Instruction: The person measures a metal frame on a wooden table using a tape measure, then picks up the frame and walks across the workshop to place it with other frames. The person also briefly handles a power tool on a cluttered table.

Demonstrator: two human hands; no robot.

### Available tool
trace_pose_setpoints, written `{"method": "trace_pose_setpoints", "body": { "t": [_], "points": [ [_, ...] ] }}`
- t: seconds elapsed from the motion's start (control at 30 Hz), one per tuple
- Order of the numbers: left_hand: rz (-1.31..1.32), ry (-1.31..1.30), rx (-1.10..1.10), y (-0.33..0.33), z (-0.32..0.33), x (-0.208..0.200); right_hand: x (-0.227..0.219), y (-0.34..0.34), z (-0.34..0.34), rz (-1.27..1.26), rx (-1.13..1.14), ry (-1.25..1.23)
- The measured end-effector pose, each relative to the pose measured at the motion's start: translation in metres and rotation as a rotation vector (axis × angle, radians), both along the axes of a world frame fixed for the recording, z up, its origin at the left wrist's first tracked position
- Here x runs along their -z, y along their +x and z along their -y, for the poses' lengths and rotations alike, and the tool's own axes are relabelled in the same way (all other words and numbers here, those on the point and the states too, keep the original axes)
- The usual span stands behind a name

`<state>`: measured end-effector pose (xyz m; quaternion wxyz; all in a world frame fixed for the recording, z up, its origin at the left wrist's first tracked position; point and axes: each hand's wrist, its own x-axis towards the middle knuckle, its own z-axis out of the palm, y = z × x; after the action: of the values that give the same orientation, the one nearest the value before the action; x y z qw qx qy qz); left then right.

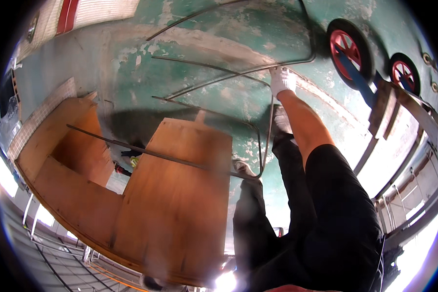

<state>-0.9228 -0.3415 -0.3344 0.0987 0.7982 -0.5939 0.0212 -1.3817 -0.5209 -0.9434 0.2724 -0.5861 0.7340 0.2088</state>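
My right hand (282,80), in a white glove, is closed on a bent dark metal rod (297,62), near where the rod turns a corner. The rod's long arms spread over the floor to the left and up past the top edge. Another U-shaped metal rod (131,146) lies nearer to me, crossing in front of a wooden panel, its bend close to my left shoe (243,168). A thinner bent line between the two may be a third rod or a shadow; I cannot tell. My left hand does not show.
A large plywood box (180,194) with an open compartment stands at left. To the right is a cart with black-tyred, red-spoked wheels (348,51) and a blue bar (357,78). The green floor (219,29) is worn, with peeling paint. A ribbed whitish panel (97,9) lies top left.
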Motion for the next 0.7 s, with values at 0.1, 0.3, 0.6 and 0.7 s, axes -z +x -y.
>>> {"method": "trace_pose_setpoints", "body": {
  "t": [0.1,0.3,0.6,0.7],
  "points": [
    [0.017,0.006,-0.035,-0.001,0.006,0.005,0.019,0.001,0.018,-0.044,-0.047,0.037],
    [0.017,0.005,-0.089,0.003,0.016,0.01,0.054,-0.008,0.023,0.054,-0.08,0.076],
    [-0.141,-0.086,-0.364,0.023,-0.017,-0.011,-0.055,0.027,0.019,0.705,0.078,-0.074],
    [0.009,-0.034,-0.296,-0.015,0.0,0.001,-0.147,0.085,0.04,0.843,0.167,0.049]
  ]
}}
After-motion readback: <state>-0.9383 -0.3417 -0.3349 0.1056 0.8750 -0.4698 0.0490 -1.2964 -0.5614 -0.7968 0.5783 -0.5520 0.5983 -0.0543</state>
